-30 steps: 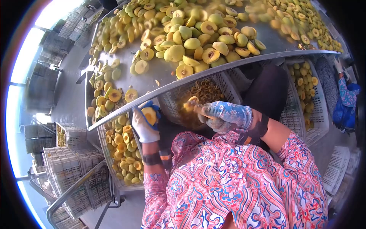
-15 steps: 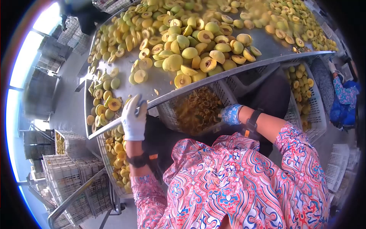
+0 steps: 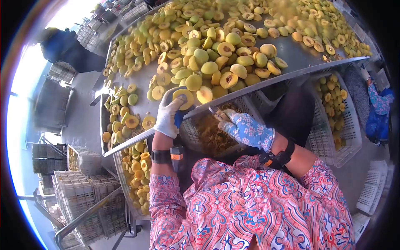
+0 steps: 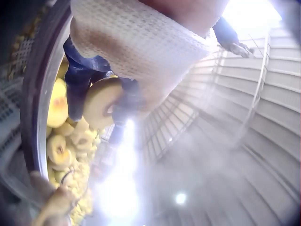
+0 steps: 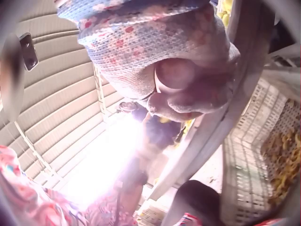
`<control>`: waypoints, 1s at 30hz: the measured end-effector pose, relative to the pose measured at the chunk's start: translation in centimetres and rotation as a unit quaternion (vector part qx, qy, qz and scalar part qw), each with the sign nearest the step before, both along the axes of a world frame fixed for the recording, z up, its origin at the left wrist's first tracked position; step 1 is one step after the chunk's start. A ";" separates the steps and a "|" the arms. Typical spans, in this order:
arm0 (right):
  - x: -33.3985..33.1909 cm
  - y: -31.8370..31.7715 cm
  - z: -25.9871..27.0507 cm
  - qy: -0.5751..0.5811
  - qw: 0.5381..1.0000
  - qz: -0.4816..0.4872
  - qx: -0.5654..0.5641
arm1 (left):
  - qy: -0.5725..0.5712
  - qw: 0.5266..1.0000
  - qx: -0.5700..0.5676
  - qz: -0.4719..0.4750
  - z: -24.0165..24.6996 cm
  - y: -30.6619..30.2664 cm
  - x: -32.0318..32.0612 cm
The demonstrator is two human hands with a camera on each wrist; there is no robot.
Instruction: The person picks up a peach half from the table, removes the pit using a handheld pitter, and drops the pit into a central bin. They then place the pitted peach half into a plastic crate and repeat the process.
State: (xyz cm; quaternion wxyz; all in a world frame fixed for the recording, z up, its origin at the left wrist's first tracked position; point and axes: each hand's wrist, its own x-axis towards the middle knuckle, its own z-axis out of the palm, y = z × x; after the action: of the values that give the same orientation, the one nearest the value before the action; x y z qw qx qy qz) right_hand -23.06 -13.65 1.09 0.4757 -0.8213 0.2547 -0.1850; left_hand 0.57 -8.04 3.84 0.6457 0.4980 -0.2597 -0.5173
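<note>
My left hand (image 3: 168, 114), in a white glove with blue-coated fingers (image 4: 77, 89), grips a yellow peach half (image 3: 183, 99) just over the table's front rim. Its cut face shows in the head view. My right hand (image 3: 252, 130), in a blue flowered glove, holds a short pitting tool (image 3: 216, 112) beside the rim, its metal tip pointing toward the peach half. The round end of the tool's handle (image 5: 174, 75) shows in the right wrist view, with the fingers curled around it. Many peach halves (image 3: 229, 80) are heaped on the metal table (image 3: 287, 48).
Beneath the rim, a white crate (image 3: 189, 132) contains brownish scraps. Crates of peach halves (image 3: 139, 171) stand at the left and right (image 3: 352, 125). Stacked crates (image 3: 77, 191) and a metal rail are farther left. A dark-clothed person (image 3: 68, 48) is at upper left, another in blue (image 3: 377, 110) at far right.
My left hand, bare of fruit half a second ago, has moved right and taken a peach half. My right hand has risen from the scrap crate to the rim. The dark-clothed person has come further into view.
</note>
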 end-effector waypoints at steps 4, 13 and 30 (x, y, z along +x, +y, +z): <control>2.7 1.7 1.1 -0.055 0.998 -0.012 -0.028 | 0.105 0.988 -0.082 0.081 -0.6 2.6 -2.5; 3.2 2.9 0.0 -0.066 0.949 -0.006 -0.308 | 0.161 0.979 -0.109 0.063 -1.6 4.1 -5.1; 5.0 5.0 -3.2 -0.143 0.979 0.002 -0.147 | 0.100 0.976 -0.115 0.154 -2.2 4.5 -8.0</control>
State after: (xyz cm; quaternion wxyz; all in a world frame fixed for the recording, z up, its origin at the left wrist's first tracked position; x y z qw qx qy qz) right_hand -18.08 -8.67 -2.10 0.3819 -0.8479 0.1526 -0.3345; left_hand -7.39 -3.50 1.60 0.7932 0.4008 -0.1717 -0.4251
